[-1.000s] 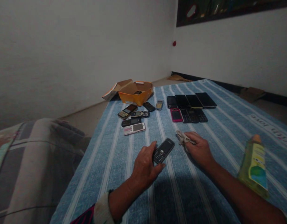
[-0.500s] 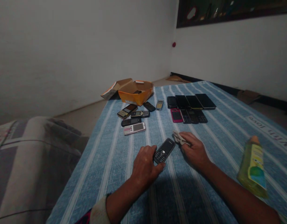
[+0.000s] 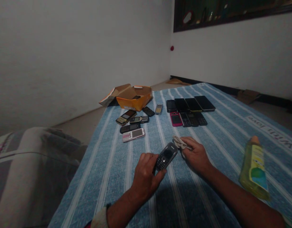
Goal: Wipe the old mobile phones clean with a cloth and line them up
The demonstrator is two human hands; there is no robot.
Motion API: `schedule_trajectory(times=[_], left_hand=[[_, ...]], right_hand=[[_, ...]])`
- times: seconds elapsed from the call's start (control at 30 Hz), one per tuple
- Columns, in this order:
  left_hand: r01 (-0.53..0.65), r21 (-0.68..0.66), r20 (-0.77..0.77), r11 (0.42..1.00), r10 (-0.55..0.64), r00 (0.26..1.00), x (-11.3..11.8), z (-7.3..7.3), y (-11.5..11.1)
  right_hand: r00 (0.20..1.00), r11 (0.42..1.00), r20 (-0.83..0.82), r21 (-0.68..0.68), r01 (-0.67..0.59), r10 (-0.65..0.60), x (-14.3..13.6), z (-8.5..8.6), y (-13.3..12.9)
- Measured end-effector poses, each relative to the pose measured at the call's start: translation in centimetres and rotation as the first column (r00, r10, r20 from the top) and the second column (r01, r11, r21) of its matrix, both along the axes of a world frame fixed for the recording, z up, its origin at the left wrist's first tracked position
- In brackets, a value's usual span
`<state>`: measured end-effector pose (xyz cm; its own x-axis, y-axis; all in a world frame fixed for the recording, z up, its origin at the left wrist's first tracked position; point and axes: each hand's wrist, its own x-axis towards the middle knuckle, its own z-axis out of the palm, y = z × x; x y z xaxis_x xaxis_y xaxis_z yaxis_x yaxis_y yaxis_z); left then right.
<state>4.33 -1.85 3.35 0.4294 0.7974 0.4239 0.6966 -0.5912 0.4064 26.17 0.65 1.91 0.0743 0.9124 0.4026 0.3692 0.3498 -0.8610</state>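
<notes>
One dark keypad phone (image 3: 167,156): face up, tilted, at the near middle of the blue striped cloth (image 3: 112,177); gripped in the left hand (image 3: 146,174), which is partly closed, fingers along one edge and thumb near the lower end. Whether the phone's underside meets the cloth cannot be told.

One pale crumpled rag (image 3: 180,142): pinched in the closed right hand (image 3: 195,155), at the phone's upper end; contact between the two hard to make out.

Six phones, loosely laid, beyond the left hand: among them a pink-and-white phone (image 3: 133,135), nearest, and a gold-trimmed phone (image 3: 126,117), close to the box.

Eight devices, two rows, beyond the right hand: a pink phone (image 3: 176,119) begins the near row; a large black device (image 3: 205,103) ends the far row. Dark screens and keypads blend; models illegible.

One orange box (image 3: 133,102), lid flap raised, behind the six phones; a dark item (image 3: 136,97) within, mostly hidden by the front wall.

One bottle of yellow-green liquid (image 3: 255,171), lying or standing uncertain, beside the right forearm; label too blurred to read.

One grey draped fabric (image 3: 36,167), left, cut off by the frame edge.

One dark-framed opening (image 3: 231,15), upper right, cut off above; contents dim.
</notes>
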Motion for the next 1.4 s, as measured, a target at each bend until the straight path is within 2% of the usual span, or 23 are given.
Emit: schedule_trajectory(times=[0.5, 0.67, 0.77, 1.03, 1.2, 1.4], left_hand=[[0.005, 0.106, 0.026, 0.994, -0.008, 1.0, 0.4, 0.2, -0.5], [-0.004, 0.089, 0.01, 0.996, 0.003, 1.0, 0.4, -0.2, -0.4], [-0.017, 0.074, -0.006, 0.997, 0.018, 1.0, 0.3, -0.3, -0.4], [-0.085, 0.012, -0.03, 0.996, 0.086, 0.996, 0.5, -0.1, -0.3], [-0.114, -0.016, -0.049, 0.993, 0.113, 0.992, 0.5, 0.0, -0.1], [-0.129, -0.053, -0.066, 0.99, 0.125, 0.99, 0.5, 0.0, 0.0]], right_hand=[[1.0, 0.998, -0.009, 0.063, -0.008, 0.008, -0.2, 0.3, -0.4], [0.998, 0.99, 0.061, 0.137, -0.016, 0.007, -0.2, 0.1, -0.4], [0.987, 0.976, 0.163, 0.213, -0.043, 0.008, -0.2, 0.0, -0.6], [0.887, 0.925, 0.461, 0.343, -0.163, -0.014, -0.6, -1.0, -0.9], [0.784, 0.912, 0.621, 0.306, -0.273, 0.026, -1.5, -1.1, -0.9], [0.738, 0.897, 0.675, 0.33, -0.294, -0.007, -2.4, -1.9, -1.1]])
